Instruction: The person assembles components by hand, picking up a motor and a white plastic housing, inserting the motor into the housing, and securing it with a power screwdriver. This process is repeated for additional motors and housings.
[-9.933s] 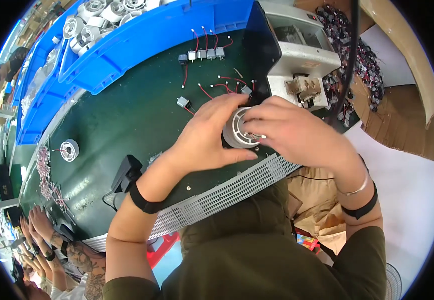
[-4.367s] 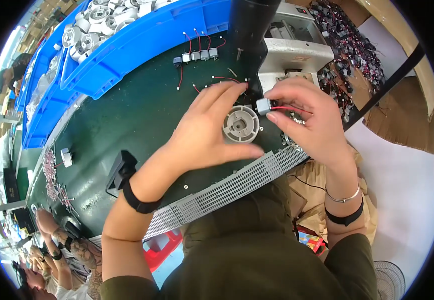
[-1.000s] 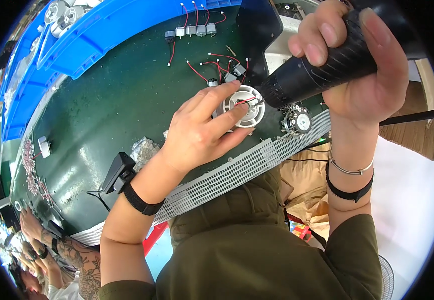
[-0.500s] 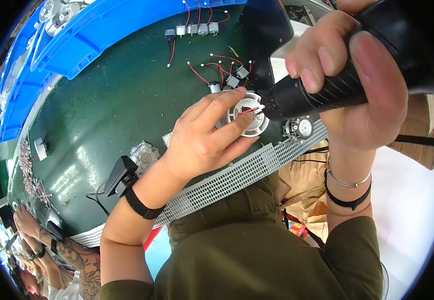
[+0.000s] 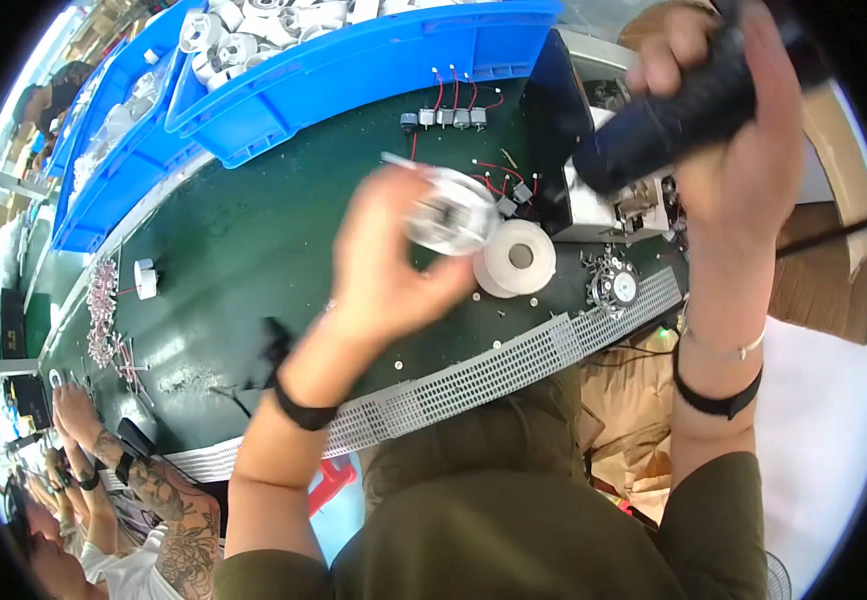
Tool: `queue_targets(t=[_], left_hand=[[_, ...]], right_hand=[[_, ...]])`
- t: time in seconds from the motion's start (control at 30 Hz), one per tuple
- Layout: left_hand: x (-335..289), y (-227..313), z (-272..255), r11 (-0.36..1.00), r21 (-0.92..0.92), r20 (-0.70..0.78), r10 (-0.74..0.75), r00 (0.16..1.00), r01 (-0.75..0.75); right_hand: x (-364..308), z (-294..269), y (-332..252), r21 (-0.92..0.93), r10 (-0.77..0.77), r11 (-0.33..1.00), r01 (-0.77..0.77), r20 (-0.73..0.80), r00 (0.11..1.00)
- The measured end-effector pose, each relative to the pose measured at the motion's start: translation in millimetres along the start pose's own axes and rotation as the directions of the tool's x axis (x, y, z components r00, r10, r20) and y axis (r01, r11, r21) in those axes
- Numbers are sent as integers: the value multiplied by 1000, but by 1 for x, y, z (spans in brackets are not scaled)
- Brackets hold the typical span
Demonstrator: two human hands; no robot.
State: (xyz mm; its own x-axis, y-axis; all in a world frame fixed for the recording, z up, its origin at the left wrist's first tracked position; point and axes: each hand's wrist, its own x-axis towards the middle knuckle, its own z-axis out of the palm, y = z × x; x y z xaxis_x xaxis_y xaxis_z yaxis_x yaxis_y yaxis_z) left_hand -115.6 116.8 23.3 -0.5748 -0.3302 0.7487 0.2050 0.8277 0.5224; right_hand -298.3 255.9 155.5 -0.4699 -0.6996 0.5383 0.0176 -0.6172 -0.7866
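My left hand (image 5: 379, 265) holds a white round plastic housing (image 5: 454, 212), lifted over the green table (image 5: 254, 260) and smeared by motion. Just right of it on the table stands a thick white ring (image 5: 502, 275) with a hole in its middle. My right hand (image 5: 739, 170) is wrapped round a black power screwdriver (image 5: 654, 135), raised at the upper right, its front end pointing left and down. The screwdriver is apart from the housing. Beyond the housing lie a few small motors (image 5: 522, 192) with red wires.
A row of small motors (image 5: 445, 117) lies near a blue bin (image 5: 354, 75) of white plastic parts. A metal assembly (image 5: 614, 285) sits by the perforated white strip (image 5: 474, 372) along the table's edge. Pink-and-white wires (image 5: 104, 310) are at left, near a co-worker's tattooed arm (image 5: 169, 490).
My left hand has lifted the housing off toward the upper left, uncovering the white ring. My right hand has drawn the screwdriver up and away from it. The whole view has shifted.
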Motion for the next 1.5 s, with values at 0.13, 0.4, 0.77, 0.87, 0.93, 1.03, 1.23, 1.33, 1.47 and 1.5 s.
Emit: queue_targets(t=[0.13,0.4,0.77,0.87,0.93,1.03,1.23,1.33,1.47,1.5], left_hand=[[-4,-69,-118,810,488,22,-383,924,324],[29,-87,-204,465,871,-103,-140,985,157],[208,-161,-73,802,594,405,-225,886,-68],[225,-198,-49,743,665,535,-405,742,-74],[231,-194,-31,692,709,569,-446,691,-137],[218,-176,-34,760,647,377,-398,836,69],[183,-137,-86,885,261,-155,-356,922,385],[130,-88,-88,947,99,-256,-271,928,304],[35,-42,-39,996,-55,250,-51,967,67],[14,-24,-22,973,-55,300,-196,934,222]], right_hand=[[3,22,16,-360,-39,930,-71,-290,956],[-15,31,68,-909,-401,-139,392,414,817],[-12,34,150,-980,852,-142,139,-50,521],[-12,34,143,-977,862,-108,186,1,507],[-17,24,137,-981,753,-29,194,106,649],[-19,28,126,-974,455,222,56,154,877],[-39,54,97,-831,504,553,-58,279,817],[-53,59,75,-826,510,564,-26,323,797],[-84,22,66,-802,50,596,25,68,996],[-85,14,68,-774,-43,634,0,-35,998]])
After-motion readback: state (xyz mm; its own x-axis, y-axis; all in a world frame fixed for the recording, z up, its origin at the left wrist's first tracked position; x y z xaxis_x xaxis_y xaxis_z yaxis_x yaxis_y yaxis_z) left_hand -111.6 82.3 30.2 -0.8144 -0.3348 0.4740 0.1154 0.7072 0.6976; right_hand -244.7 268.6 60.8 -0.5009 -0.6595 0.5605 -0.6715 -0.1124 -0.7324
